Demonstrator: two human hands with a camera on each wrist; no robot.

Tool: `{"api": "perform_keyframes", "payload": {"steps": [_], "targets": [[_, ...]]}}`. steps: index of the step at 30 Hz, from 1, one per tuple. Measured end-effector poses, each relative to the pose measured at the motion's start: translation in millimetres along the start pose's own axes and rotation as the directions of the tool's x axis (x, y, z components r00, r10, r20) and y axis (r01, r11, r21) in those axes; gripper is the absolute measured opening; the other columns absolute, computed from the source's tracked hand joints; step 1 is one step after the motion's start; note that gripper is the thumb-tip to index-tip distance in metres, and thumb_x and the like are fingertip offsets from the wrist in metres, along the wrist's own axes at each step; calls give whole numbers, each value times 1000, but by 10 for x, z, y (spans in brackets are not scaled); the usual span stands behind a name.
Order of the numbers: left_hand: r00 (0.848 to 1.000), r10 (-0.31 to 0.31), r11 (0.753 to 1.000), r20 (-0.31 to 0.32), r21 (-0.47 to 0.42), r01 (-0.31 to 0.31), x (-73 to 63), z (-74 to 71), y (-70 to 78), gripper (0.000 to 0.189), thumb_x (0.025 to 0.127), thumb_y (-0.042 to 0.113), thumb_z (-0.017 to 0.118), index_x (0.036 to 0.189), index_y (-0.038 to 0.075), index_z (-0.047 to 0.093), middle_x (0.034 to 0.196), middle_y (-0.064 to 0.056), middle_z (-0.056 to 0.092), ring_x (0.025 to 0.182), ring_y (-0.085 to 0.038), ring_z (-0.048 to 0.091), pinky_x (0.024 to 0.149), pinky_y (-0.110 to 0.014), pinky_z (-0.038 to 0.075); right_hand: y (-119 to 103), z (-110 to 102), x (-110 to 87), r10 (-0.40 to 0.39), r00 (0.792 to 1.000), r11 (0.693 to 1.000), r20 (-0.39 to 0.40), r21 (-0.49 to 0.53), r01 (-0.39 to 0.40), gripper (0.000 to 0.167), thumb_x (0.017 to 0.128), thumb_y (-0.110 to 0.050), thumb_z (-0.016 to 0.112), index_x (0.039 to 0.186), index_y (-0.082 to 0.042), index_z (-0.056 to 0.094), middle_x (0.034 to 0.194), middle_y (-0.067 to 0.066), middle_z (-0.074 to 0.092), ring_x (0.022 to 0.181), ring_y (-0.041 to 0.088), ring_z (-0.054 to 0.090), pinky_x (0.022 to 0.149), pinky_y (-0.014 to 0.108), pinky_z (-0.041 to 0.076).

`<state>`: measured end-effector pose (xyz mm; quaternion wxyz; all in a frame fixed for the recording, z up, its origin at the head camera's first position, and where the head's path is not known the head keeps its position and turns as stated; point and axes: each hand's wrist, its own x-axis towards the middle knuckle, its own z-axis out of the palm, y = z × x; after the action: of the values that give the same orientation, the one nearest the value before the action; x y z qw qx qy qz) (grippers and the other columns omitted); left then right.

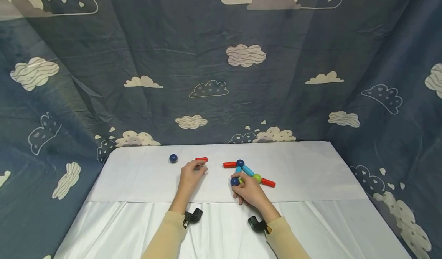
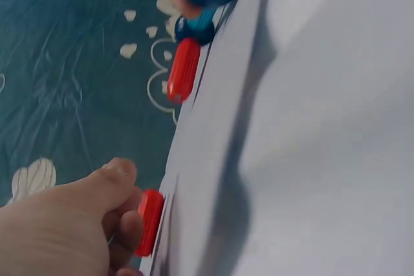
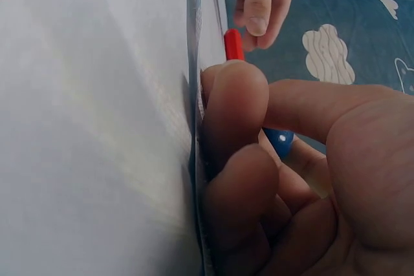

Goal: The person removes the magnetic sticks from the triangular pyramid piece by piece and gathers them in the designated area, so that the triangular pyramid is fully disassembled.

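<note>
1. The right grip (image 1: 249, 190) is closed in a pinch around the held blue ball (image 1: 235, 182), at the near corner of a group of balls and rods. The ball looks hard, smooth and light; thumb and fingertip on opposite sides should suit it, since a round face may roll.
2. Just beyond that grip lie two light blue rods (image 1: 248, 170), meeting at the far blue ball (image 1: 240, 162). A green ball (image 1: 257, 178) sits beside the knuckles, and an outer red rod (image 1: 268, 182) points away to their right. The pieces look stiff and sturdy, but the joints could give — lifting by one ball may swing or part the rest.
3. The left grip (image 1: 191, 176) is loosely curved, thumb and fingers apart, apparently holding nothing. The loose red rod (image 1: 202, 159) is just past its fingertips; whether they touch, I cannot tell. Its ridged-looking middle should give the best hold.
4. Left of and beyond the left grip rests a lone blue ball (image 1: 173, 158), likely to roll if nudged.
5. Between the two grips, another red rod (image 1: 229, 165) juts toward the left one — the main obstacle across the surface (image 1: 300, 170).
6. The right fingers hide part of the group.
</note>
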<state>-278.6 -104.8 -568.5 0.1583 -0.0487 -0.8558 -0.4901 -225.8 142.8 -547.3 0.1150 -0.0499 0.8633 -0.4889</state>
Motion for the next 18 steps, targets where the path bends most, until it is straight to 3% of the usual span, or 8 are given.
{"api": "perform_keyframes", "payload": {"steps": [5, 9, 13, 18], "targets": [[994, 21, 1000, 108, 19, -23, -78, 52, 45, 29, 89, 13, 85, 117, 9, 80, 110, -5, 80, 103, -23, 72, 98, -41, 57, -38, 1, -26, -2, 999, 1000, 46, -7, 2, 39, 101, -14, 70, 139, -13, 61, 68, 2, 71, 45, 14, 57, 47, 24, 41], [985, 39, 998, 167, 46, -48, -118, 71, 59, 34, 89, 17, 87, 122, 12, 78, 114, -4, 80, 110, -25, 71, 103, -47, 55, -58, 11, -52, -24, 992, 1000, 123, -13, 26, 39, 101, -15, 71, 139, -14, 61, 69, 2, 71, 45, 14, 59, 48, 24, 42], [977, 57, 993, 203, 90, -77, -132, 81, 72, 36, 88, 20, 87, 122, 13, 78, 112, -2, 80, 113, -25, 68, 106, -49, 52, -72, 14, -71, -58, 978, 998, 202, -18, 63, 38, 101, -15, 72, 138, -14, 62, 69, 2, 72, 44, 14, 60, 47, 22, 42], [975, 65, 989, 214, 118, -92, -135, 84, 86, 24, 88, 20, 87, 111, 16, 82, 105, 1, 80, 103, -21, 67, 96, -44, 53, -86, -20, -84, -86, 957, 995, 277, -18, 95, 36, 100, -15, 72, 136, -13, 63, 68, 2, 73, 44, 13, 60, 45, 23, 40]]}}
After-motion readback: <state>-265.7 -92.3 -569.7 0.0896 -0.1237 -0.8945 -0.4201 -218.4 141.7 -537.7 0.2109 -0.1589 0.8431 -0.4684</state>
